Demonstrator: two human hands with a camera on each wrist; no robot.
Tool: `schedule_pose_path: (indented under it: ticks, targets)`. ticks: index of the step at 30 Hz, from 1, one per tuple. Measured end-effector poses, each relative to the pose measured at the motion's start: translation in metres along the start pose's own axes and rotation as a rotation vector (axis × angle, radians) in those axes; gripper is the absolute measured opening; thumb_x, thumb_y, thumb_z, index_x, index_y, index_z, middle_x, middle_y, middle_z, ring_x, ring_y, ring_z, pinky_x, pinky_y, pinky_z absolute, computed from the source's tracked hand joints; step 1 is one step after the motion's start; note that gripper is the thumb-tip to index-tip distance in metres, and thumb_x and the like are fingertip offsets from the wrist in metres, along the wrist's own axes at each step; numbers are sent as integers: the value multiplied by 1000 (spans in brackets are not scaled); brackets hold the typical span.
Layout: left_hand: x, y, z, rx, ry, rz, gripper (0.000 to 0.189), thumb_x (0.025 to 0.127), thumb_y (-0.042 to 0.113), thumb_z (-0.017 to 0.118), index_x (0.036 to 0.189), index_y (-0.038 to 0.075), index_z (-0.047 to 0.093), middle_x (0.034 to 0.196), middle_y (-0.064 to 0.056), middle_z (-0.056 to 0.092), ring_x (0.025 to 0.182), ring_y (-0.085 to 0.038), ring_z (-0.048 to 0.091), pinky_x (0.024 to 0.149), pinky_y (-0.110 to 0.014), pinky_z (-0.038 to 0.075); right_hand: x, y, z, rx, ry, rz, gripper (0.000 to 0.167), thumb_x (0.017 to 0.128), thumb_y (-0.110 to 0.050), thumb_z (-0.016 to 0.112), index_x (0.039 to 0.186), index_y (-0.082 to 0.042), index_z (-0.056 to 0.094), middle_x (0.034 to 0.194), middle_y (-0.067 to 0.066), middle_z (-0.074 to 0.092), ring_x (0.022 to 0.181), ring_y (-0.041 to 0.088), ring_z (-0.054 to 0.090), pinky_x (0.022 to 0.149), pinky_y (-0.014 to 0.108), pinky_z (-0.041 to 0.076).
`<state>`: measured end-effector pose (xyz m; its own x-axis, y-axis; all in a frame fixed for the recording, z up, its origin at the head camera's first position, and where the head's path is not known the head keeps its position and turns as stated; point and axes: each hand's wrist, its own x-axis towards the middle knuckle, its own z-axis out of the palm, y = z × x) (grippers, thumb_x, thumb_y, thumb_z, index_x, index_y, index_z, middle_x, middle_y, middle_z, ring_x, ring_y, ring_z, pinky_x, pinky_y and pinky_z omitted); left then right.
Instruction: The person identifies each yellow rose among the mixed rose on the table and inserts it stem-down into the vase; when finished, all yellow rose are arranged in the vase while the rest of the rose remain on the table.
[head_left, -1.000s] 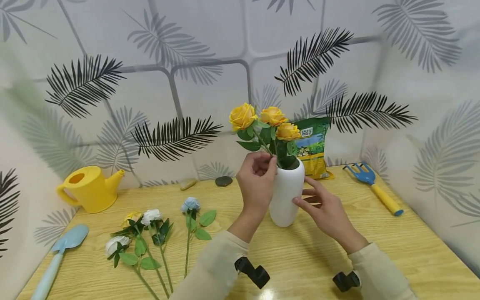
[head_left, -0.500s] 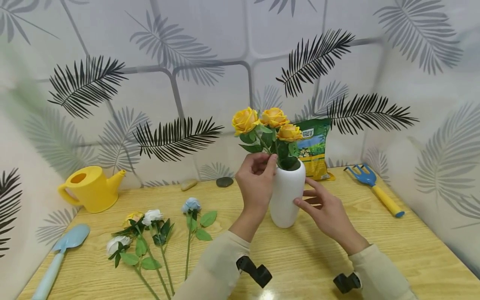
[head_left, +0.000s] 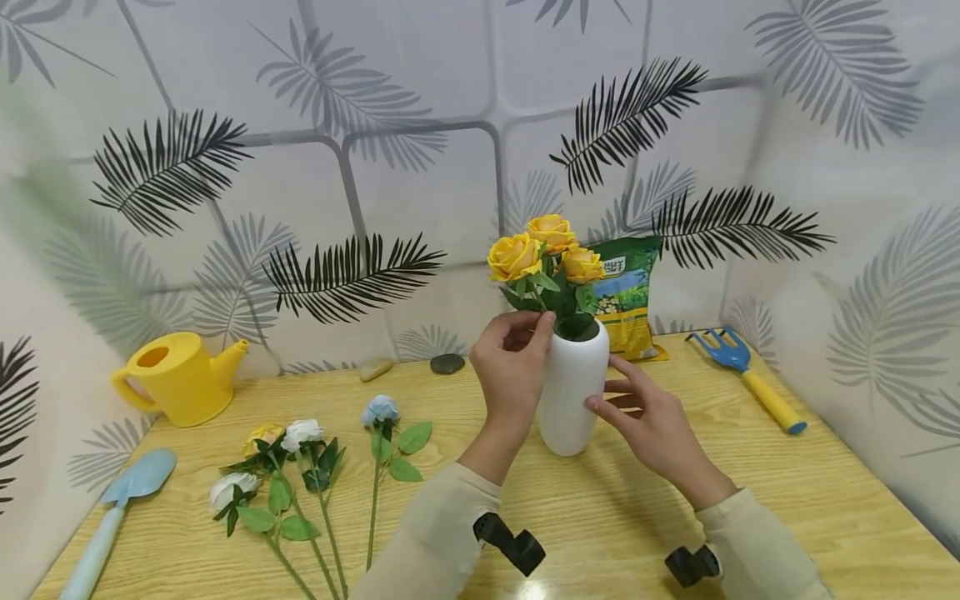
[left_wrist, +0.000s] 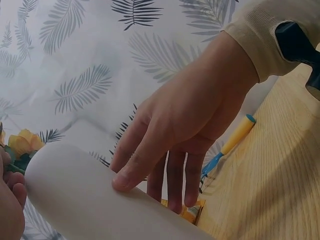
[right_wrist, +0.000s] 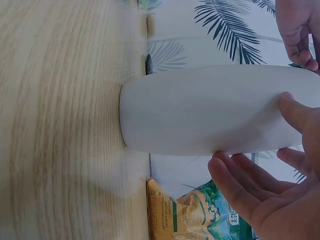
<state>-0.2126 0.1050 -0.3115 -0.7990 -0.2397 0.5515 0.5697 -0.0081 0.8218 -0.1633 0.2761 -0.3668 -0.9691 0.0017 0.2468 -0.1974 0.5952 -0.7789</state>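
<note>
A white vase (head_left: 573, 392) stands upright on the wooden table, with several green leaves and yellow roses at its mouth. My left hand (head_left: 513, 362) pinches the stem of the leftmost yellow rose (head_left: 515, 257) beside the vase's rim. Two other yellow roses, one at the back (head_left: 551, 232) and one at the right (head_left: 582, 265), bloom close by it. The lower stems are hidden inside the vase. My right hand (head_left: 656, 425) holds the vase from the right, its thumb (right_wrist: 295, 111) on one side and fingers on the other.
Left on the table lie white roses (head_left: 303, 435), another yellow rose (head_left: 266, 437) and a pale blue rose (head_left: 381, 409). Beyond are a yellow watering can (head_left: 183, 379), a blue trowel (head_left: 142, 477) and two stones (head_left: 447, 362). A green-yellow bag (head_left: 630, 300) and a hand fork (head_left: 750, 375) are to the right.
The leftmost yellow rose has swung right and slightly down, so its bloom now sits closer to the other two. The right hand and the vase have hardly moved.
</note>
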Motion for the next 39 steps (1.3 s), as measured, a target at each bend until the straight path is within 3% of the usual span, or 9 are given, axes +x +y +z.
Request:
schedule_pose_path:
  ticks: [13, 18, 22, 30, 39]
  targets:
    - [-5, -5, -10, 54, -42, -23, 15, 87, 14, 79, 91, 0, 74, 86, -14, 73, 68, -10, 61, 63, -19, 53, 1, -3, 5, -8, -10, 13, 64, 98, -32, 67, 153, -15, 40, 129, 25, 66, 107, 38, 71, 86, 51, 60]
    - [-4, -10, -21, 79, -89, 31, 15, 87, 13, 79, 90, 0, 74, 85, -14, 73, 69, -18, 65, 64, -21, 55, 1, -3, 6, -9, -6, -1, 63, 98, -31, 67, 153, -14, 41, 127, 26, 67, 106, 39, 71, 85, 50, 60]
    - [0, -14, -37, 110, -126, 82, 14, 87, 13, 79, 89, 1, 74, 84, -13, 73, 68, -20, 65, 63, -21, 54, 0, -3, 6, -7, -5, 5, 64, 98, -32, 67, 153, -13, 40, 128, 26, 66, 107, 40, 71, 85, 51, 60]
    - [9, -19, -80, 105, -208, 137, 8, 87, 7, 79, 88, 0, 75, 81, -15, 72, 68, -9, 64, 62, -18, 52, 1, -3, 3, -17, -15, 7, 66, 98, -34, 67, 154, -12, 39, 129, 26, 65, 109, 40, 70, 86, 51, 60]
    - [8, -16, -130, 84, -222, 116, 6, 88, 2, 76, 90, -3, 73, 77, -19, 69, 63, -2, 61, 57, -18, 52, 1, -1, 1, -23, -10, 9, 68, 98, -35, 66, 155, -11, 38, 130, 25, 65, 109, 40, 70, 86, 51, 60]
